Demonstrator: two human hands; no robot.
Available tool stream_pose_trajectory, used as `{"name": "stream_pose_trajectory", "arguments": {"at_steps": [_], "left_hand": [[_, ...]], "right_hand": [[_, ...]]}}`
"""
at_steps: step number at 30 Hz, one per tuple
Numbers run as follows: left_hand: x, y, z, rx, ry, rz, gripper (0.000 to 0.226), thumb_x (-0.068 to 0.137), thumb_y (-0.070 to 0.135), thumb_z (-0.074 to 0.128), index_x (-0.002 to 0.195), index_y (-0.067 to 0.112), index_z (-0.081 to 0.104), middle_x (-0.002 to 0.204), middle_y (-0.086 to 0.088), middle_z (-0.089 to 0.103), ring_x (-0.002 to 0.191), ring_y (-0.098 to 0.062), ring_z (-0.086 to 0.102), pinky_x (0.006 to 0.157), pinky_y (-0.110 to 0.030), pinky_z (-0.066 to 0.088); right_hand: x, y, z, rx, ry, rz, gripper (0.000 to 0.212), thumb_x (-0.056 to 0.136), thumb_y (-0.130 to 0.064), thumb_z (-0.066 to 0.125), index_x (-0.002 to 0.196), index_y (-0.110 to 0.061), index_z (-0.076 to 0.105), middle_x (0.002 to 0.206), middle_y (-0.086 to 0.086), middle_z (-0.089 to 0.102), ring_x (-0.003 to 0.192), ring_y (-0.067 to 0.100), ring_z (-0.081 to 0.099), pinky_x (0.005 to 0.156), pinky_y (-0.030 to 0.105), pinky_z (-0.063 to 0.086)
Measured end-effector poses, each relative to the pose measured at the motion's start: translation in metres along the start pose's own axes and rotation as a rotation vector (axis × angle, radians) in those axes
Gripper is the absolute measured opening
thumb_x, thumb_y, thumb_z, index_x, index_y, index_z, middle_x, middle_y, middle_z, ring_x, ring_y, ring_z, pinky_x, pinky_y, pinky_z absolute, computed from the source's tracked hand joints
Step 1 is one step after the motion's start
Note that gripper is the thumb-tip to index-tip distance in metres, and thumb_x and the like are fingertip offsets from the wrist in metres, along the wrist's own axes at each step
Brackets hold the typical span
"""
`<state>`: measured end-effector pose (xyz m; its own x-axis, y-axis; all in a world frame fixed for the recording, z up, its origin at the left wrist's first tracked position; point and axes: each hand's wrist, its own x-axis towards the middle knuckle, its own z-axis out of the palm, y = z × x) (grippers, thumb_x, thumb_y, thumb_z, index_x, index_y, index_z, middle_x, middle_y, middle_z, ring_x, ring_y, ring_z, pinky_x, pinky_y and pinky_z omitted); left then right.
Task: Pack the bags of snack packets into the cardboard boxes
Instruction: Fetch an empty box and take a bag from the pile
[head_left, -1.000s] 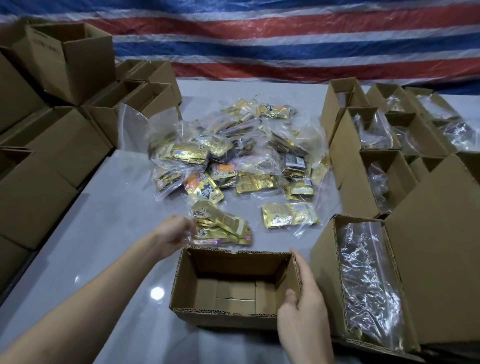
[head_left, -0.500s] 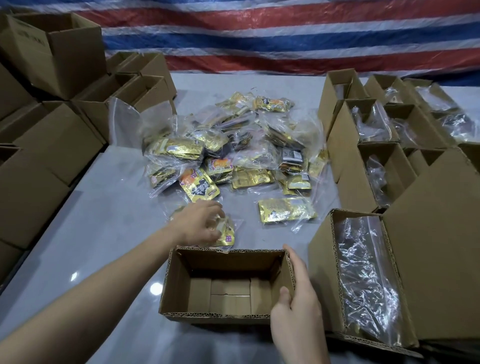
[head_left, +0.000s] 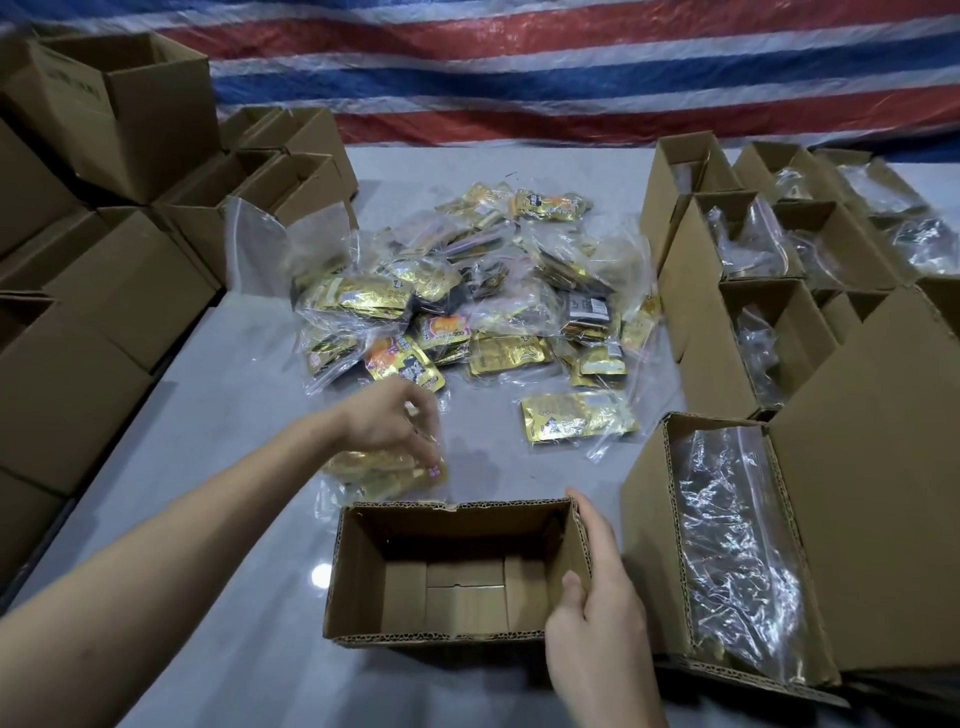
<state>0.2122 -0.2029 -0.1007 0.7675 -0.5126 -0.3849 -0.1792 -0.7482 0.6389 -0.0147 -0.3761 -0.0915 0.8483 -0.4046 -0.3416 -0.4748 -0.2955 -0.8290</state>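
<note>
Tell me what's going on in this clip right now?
A person is packing clear plastic bags of gold snack packets into small brown cardboard boxes. The left hand pinches one bag of gold packets just beyond the open empty cardboard box; nothing is in that box yet. The right hand grips the box's right wall. A pile of unpacked bags lies on the grey table, and filled boxes stand to the right.

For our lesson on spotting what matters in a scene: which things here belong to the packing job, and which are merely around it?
Part of the job:
- left hand gripping a bag of gold packets
- right hand steadying the open empty box
- pile of bagged packets
- filled boxes on the right

Just around:
- stacked boxes at left
- striped tarp behind
- grey table
</note>
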Motion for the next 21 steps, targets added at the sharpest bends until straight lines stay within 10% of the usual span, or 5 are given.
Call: {"name": "stream_pose_trajectory", "arguments": {"at_steps": [6,12,18,21], "left_hand": [[-0.046,0.015,-0.042,-0.211,0.105,0.091,0.035,0.078,0.006,0.08,0.067,0.005,0.047,0.076,-0.015,0.074,0.096,-0.015,0.073,0.069,-0.023,0.056],[-0.096,0.051,-0.048,-0.297,0.245,0.187,0.037,0.075,0.009,0.079,0.071,-0.008,0.046,0.083,-0.022,0.073,0.096,-0.017,0.073,0.071,-0.02,0.057],[-0.144,0.093,-0.052,-0.504,0.358,0.326,0.034,0.074,0.013,0.077,0.075,0.005,0.044,0.094,-0.013,0.077,0.093,-0.026,0.074,0.074,-0.034,0.061],[-0.162,0.107,-0.052,-0.699,0.419,0.35,0.031,0.075,0.016,0.075,0.08,0.008,0.046,0.095,-0.022,0.074,0.089,-0.037,0.073,0.073,-0.04,0.062]], "right_hand": [[0.005,-0.002,0.001,0.056,0.027,0.004,0.076,0.095,0.005,0.038,0.14,-0.056,0.036,0.121,-0.018,0.047,0.087,-0.032,0.04,0.07,-0.007,0.03],[0.007,-0.006,-0.001,0.054,0.02,-0.002,0.073,0.093,0.003,0.043,0.142,-0.05,0.037,0.099,-0.023,0.048,0.078,-0.028,0.045,0.066,-0.007,0.032],[0.005,-0.009,-0.001,0.04,-0.018,-0.002,0.077,0.091,0.006,0.038,0.143,-0.051,0.035,0.12,0.003,0.061,0.082,0.009,0.06,0.071,0.017,0.042],[0.006,-0.011,0.0,0.04,-0.004,-0.001,0.077,0.09,0.006,0.038,0.143,-0.05,0.035,0.118,-0.004,0.058,0.08,-0.001,0.056,0.064,0.005,0.037]]}}
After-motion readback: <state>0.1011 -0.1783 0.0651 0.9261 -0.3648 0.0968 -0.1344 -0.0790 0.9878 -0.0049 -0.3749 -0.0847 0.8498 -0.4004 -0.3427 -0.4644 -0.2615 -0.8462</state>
